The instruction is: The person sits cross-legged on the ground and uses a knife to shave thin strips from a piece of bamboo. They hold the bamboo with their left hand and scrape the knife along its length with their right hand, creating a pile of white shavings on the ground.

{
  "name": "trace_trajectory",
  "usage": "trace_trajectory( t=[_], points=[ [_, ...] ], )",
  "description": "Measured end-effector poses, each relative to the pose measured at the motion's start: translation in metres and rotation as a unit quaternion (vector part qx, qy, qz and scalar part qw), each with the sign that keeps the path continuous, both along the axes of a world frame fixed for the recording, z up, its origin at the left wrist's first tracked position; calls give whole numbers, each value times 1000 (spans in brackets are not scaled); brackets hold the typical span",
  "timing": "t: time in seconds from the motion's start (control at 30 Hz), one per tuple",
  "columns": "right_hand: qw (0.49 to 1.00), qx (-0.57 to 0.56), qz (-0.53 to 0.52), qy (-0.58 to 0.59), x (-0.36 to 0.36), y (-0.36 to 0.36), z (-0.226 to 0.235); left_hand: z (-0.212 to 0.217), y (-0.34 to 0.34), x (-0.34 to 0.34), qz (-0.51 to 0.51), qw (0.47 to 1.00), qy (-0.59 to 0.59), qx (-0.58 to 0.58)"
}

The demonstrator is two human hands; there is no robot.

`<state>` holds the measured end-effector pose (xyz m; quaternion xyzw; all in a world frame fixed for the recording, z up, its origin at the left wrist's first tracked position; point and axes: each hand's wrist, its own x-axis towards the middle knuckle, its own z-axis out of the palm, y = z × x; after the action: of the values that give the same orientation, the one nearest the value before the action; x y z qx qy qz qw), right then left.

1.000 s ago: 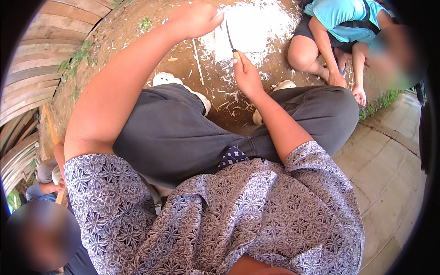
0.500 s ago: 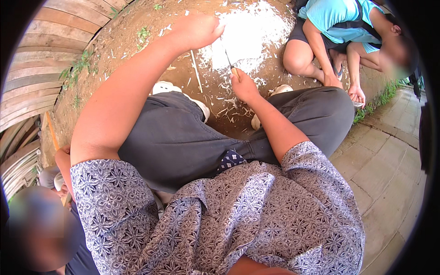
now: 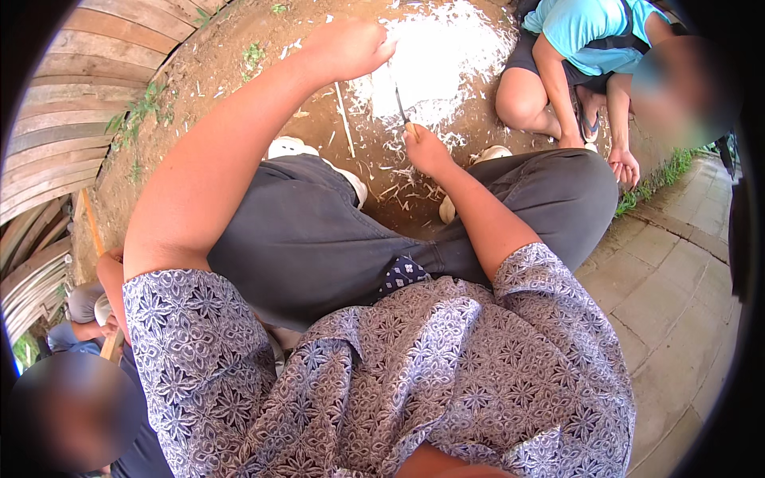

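My right hand (image 3: 428, 153) is closed around the wooden handle of a knife (image 3: 402, 103), its narrow dark blade pointing away from me. Farther out and to the left, my left hand (image 3: 355, 49) is curled shut with its thumb toward the knife. Whatever it may grip is lost in the glare and behind the fingers. The blade tip is a short way from my left hand, apart from it. Beneath both hands lies a heap of pale shavings (image 3: 446, 56), washed out by bright light.
A thin pale stick (image 3: 345, 119) lies on the dirt near my left shoe (image 3: 291, 148). At the right squats a person in a turquoise shirt (image 3: 586, 32); another person sits at the lower left. Wooden planks (image 3: 80, 95) line the left side, and paving (image 3: 661, 279) runs along the right.
The knife blade has shifted slightly and shows more upright. My left hand stays closed in nearly the same spot. The person at the right has lowered their head, and their hand hangs loosely.
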<state>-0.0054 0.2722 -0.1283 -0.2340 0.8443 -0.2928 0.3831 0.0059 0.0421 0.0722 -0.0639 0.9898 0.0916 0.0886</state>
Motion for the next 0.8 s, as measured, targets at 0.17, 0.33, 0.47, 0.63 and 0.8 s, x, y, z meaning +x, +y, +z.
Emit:
trace_trajectory(
  t=[0.17, 0.33, 0.47, 0.63, 0.8],
  points=[
    [987, -138, -84, 26, 8, -13, 43, -10, -6, 5, -10, 999, 31, 37],
    [938, -282, -203, 14, 16, -22, 97, -10, -10, 5, -7, 999, 42, 32],
    [992, -95, -54, 70, 5, 1, -18, 1, 2, -6, 1, 1000, 28, 12],
    [993, -93, -69, -3, 7, -15, 33, -1, -6, 5, 13, 999, 23, 19],
    [946, -277, -162, 34, 11, -25, 95, -15, -14, 6, 2, 999, 45, 15]
  ],
)
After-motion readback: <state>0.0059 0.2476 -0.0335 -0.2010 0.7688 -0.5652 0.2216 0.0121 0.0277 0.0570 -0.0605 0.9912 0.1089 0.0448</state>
